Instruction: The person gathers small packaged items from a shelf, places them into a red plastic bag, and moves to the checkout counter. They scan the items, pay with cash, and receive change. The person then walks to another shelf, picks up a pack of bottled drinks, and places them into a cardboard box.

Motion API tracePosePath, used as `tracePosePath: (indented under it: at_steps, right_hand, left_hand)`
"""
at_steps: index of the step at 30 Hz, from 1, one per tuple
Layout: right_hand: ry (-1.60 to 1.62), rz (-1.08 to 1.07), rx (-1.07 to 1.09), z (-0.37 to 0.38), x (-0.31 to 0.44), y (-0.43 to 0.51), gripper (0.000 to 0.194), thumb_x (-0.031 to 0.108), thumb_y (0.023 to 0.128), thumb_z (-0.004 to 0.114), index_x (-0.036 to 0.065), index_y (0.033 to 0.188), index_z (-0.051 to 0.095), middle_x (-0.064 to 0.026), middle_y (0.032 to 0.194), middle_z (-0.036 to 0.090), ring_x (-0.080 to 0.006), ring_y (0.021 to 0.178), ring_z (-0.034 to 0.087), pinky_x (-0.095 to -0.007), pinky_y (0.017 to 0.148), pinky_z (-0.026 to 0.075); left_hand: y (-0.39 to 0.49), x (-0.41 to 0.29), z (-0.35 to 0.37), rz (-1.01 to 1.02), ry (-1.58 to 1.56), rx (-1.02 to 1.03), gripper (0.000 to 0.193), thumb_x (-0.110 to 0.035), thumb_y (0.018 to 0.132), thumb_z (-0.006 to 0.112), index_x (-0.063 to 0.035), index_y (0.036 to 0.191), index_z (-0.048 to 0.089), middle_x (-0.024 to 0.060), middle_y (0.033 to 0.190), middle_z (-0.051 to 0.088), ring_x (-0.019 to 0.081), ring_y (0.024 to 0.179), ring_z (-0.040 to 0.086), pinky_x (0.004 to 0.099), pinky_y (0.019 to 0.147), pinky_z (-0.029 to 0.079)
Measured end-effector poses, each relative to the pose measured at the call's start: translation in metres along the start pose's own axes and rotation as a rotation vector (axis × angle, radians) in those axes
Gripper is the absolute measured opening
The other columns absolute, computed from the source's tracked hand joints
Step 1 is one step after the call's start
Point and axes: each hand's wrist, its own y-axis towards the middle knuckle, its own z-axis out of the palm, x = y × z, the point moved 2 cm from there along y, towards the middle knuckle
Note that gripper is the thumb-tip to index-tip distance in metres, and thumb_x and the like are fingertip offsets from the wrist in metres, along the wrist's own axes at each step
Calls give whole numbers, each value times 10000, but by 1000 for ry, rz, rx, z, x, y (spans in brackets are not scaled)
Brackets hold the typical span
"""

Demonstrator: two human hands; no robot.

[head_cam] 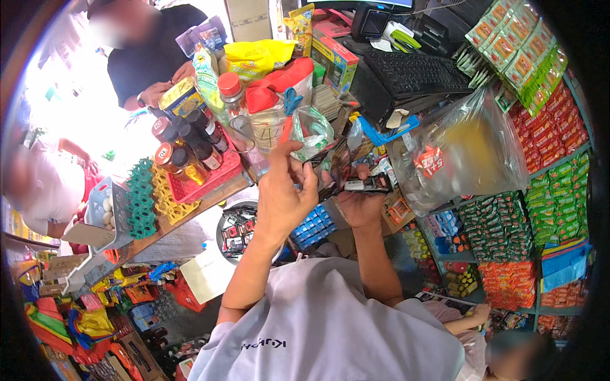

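My left hand point(290, 190) is raised in the middle, thumb and fingers pinched on the edge of a strip of dark, shiny sachets point(329, 164). To its right, my right hand point(360, 202) is palm up and cups small dark packets point(364, 185), one with a pale label. The strip hangs between the two hands, partly hidden by my fingers. Below and left of my left hand, a round metal basin point(228, 259) holds several black and red sachets. Behind the hands is a clear plastic container point(267, 135) with a blue clip point(292, 101) above it.
A red tray point(190, 193) of bottles, egg trays point(142, 205) and bagged goods crowd the counter at left. A keyboard point(417, 74) and a large clear plastic bag point(457, 152) are at upper right. Hanging sachets point(493, 226) line the right. People stand at upper left, left and lower right.
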Motion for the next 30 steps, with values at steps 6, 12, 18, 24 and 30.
tracePosePath:
  at_steps: [6, 12, 18, 24, 30]
  right_hand:
    - [145, 198, -124, 11, 31, 8, 94, 123, 842, 557, 103, 934, 552, -189, 1113, 650, -333, 1087, 611, -538, 1005, 417]
    - [179, 327, -180, 26, 49, 17, 39, 126, 826, 563, 138, 847, 533, -97, 982, 562, -213, 859, 532, -363, 798, 393]
    - [321, 319, 68, 30, 69, 30, 311, 448, 791, 645, 163, 836, 528, -151, 900, 550, -263, 799, 509, -368, 741, 401]
    - [-369, 164, 123, 48, 112, 27, 541, 433, 706, 798, 85, 1045, 560, -67, 1037, 588, -221, 994, 590, -372, 815, 496]
    - [-1397, 125, 63, 87, 145, 30, 527, 225, 628, 892, 42, 1039, 618, -38, 962, 628, -159, 919, 622, -283, 849, 488]
  left_hand:
    - [21, 4, 5, -63, 211, 306, 419, -41, 841, 574, 18, 1255, 551, 139, 826, 645, 203, 684, 626, 313, 659, 489]
    - [30, 16, 23, -366, -688, 608, 597, -2, 846, 611, -11, 1402, 392, 141, 1164, 618, 216, 1014, 635, 349, 882, 495]
    - [38, 4, 39, -340, -1016, 770, 655, -156, 853, 739, 19, 1390, 408, 65, 1158, 612, 162, 1031, 609, 304, 922, 472]
    - [61, -19, 48, -165, -611, 865, 454, -84, 818, 766, 8, 1222, 581, 21, 1087, 650, 109, 996, 596, 272, 892, 464]
    - [74, -64, 50, 350, 77, 587, 427, -4, 629, 724, -47, 1049, 659, 149, 931, 627, 325, 925, 606, 374, 875, 443]
